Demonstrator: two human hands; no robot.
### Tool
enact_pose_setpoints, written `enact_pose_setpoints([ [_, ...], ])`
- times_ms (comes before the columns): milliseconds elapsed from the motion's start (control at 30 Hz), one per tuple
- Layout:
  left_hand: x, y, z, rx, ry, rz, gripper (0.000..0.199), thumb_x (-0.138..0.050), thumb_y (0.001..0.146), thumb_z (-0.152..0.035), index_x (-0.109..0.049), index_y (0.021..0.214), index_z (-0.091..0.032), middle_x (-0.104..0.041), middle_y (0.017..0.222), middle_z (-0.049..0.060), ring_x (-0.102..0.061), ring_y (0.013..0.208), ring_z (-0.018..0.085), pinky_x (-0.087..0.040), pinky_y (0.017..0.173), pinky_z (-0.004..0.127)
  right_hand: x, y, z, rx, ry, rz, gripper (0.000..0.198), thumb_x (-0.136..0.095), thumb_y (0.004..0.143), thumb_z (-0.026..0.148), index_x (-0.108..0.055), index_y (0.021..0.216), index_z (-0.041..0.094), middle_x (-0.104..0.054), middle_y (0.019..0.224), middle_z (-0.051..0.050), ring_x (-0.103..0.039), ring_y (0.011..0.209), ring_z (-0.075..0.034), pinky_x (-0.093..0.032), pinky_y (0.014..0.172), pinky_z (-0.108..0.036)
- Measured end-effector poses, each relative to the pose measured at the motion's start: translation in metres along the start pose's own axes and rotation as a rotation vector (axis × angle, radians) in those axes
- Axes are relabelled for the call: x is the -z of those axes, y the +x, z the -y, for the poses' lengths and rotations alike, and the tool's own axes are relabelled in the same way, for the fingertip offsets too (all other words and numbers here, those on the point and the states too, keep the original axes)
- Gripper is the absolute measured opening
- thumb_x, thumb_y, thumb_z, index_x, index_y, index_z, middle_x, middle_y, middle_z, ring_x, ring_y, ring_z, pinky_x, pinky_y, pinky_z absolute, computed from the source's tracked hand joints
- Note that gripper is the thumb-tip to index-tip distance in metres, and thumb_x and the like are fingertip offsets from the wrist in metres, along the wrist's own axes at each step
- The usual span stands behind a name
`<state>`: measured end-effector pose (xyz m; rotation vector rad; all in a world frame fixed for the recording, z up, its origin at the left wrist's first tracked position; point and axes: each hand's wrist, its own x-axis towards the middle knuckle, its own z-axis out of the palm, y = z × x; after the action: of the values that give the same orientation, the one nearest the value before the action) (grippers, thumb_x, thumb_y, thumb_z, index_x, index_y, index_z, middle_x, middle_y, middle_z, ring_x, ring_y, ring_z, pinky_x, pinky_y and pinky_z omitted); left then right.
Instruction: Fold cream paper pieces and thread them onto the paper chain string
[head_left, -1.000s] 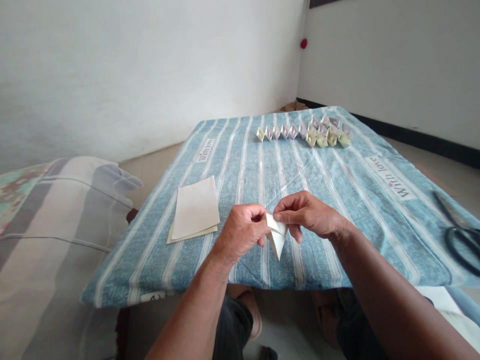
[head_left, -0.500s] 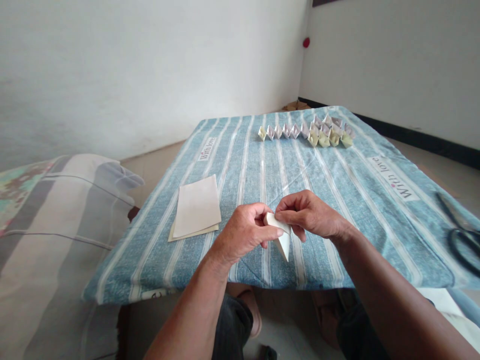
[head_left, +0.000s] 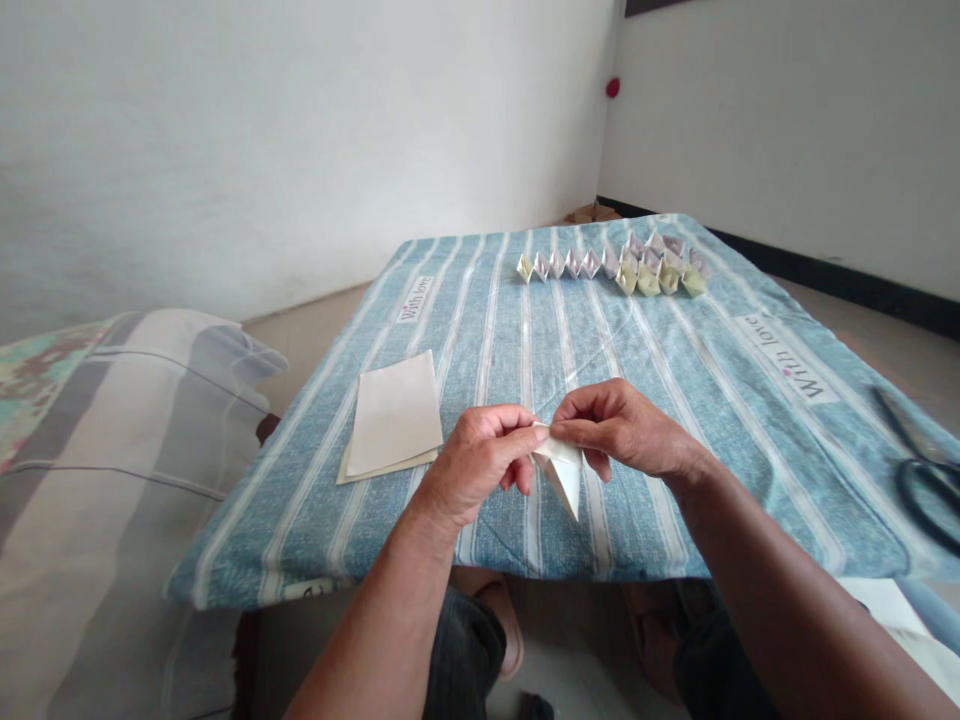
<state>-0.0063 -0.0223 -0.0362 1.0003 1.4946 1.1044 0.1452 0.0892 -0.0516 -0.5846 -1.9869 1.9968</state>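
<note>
A folded piece of cream paper [head_left: 562,480] is held above the near part of the table, its pointed end hanging down toward me. My left hand [head_left: 487,455] pinches its upper left edge between thumb and fingers. From the other side, my right hand [head_left: 619,430] grips the top edge with thumb and forefinger, close to the left thumb. The fingers cover part of the upper folds. Left of my hands lies a small stack of flat paper sheets [head_left: 396,415], white over pale yellow.
Several folded paper boats [head_left: 649,270] stand in rows at the table's far right. Black-handled scissors [head_left: 926,480] lie by the right edge. A blue striped cloth [head_left: 465,330] covers the table. Left of it is a seat or bed under striped fabric [head_left: 150,420].
My left thumb has slid up and left along the paper to its top edge, beside the right fingertips. More of the folded front and its hanging point shows. The right hand has hardly moved.
</note>
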Motion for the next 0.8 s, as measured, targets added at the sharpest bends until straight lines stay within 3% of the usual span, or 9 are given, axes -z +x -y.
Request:
enact_pose_setpoints([
  [267, 0.0051, -0.0019, -0.0002, 0.009, -0.118, 0.080, 0.018, -0.065, 0.076, -0.029, -0.067, 0.070, -0.013, -0.053, 0.039, -0.003, -0.043, 0.034, 0.005, -0.024, 0.038, 0.016, 0.0010, -0.0016, 0.0009, 0.010, 0.128, 0.086, 0.021, -0.077, 0.072, 0.030, -0.064, 0.073, 0.014, -0.054, 0.043, 0.008, -0.048, 0.032, -0.006, -0.031, 0.031, -0.014],
  [567, 0.0024, -0.0014, -0.0014, -0.004, -0.099, -0.014, 0.016, -0.065, 0.076, -0.029, -0.066, 0.071, -0.014, -0.049, 0.036, -0.004, -0.043, 0.031, 0.006, -0.023, 0.037, 0.017, 0.0012, -0.0019, -0.0011, 0.019, 0.150, 0.091, 0.019, -0.077, 0.074, 0.029, -0.064, 0.073, 0.014, -0.054, 0.044, 0.007, -0.049, 0.032, -0.006, -0.031, 0.031, -0.015],
  [800, 0.0016, -0.0025, -0.0030, -0.009, -0.101, 0.016, 0.018, -0.063, 0.079, -0.030, -0.063, 0.068, -0.015, -0.049, 0.034, -0.005, -0.037, 0.029, 0.004, -0.021, 0.037, 0.016, 0.0012, -0.0007, -0.0019, -0.004, 0.144, 0.098, 0.018, -0.076, 0.074, 0.028, -0.064, 0.073, 0.014, -0.054, 0.043, 0.008, -0.049, 0.032, -0.006, -0.031, 0.031, -0.015],
])
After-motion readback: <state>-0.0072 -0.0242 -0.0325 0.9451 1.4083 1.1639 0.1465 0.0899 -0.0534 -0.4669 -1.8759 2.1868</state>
